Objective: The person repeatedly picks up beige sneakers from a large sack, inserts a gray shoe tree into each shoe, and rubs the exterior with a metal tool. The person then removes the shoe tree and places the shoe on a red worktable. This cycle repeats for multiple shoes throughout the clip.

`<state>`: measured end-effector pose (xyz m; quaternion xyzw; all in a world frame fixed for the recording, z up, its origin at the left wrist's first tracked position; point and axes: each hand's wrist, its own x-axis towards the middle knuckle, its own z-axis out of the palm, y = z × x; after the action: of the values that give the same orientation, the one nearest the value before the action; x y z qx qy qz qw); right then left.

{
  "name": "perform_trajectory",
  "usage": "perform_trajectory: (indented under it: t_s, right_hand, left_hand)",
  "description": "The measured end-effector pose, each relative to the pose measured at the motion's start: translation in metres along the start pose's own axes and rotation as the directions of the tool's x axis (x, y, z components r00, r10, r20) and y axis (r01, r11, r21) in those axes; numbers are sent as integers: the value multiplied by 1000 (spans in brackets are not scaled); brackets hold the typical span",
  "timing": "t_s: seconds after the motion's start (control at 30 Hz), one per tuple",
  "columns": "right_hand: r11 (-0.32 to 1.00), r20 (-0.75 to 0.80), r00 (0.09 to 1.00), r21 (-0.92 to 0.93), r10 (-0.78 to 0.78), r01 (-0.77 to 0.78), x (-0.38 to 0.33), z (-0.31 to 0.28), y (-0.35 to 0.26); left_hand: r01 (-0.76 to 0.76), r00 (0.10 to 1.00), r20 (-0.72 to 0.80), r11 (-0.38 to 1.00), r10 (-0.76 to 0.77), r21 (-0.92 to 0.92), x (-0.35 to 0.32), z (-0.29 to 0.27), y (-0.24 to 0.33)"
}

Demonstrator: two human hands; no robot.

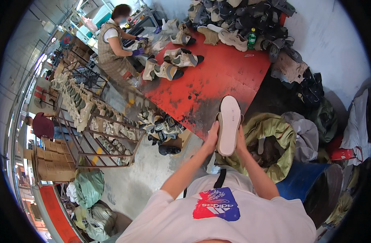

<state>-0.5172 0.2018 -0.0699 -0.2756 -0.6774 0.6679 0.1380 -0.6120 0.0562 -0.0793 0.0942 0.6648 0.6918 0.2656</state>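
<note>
Between my two hands is a shoe [229,125], held with its long pale sole facing me and its toe pointing away. My left hand [212,135] grips its left side near the heel end. On the opposite side my right hand [240,139] is closed round the edge, its fingers partly hidden behind the shoe. Only a thin strip of darker upper shows past the sole. Beyond it spreads a red tabletop [217,73] with dark smudges. Several beige shoes with dark toes, such as one shoe [169,71], lie on its far left part.
A heap of shoes [230,12] and a green bottle [251,38] occupy the table's far end. An open yellow-green sack [286,141] stands at my right. On the left are a shoe rack [106,156] and cartons [56,164]. A person with purple gloves [137,52] handles shoes across the table.
</note>
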Motion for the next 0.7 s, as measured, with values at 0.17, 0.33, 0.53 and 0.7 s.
perform_trajectory:
  t_s: [0.17,0.33,0.53,0.7]
  right_hand:
    - [957,33,997,278,75,-81,-15,11,-54]
    - [593,215,954,748,208,-298,-10,-12,-96]
    - [694,280,936,630,215,-348,108,4,-45]
    - [872,-295,875,-196,384,-449,191,75,1]
  left_hand:
    - [247,961,225,870,-162,-426,-29,2,91]
    - [436,883,375,787,-282,-436,2,19,141]
    - [-101,995,45,901,91,421,16,-45,58]
    - [341,906,9,742,-424,578,-135,-141,5]
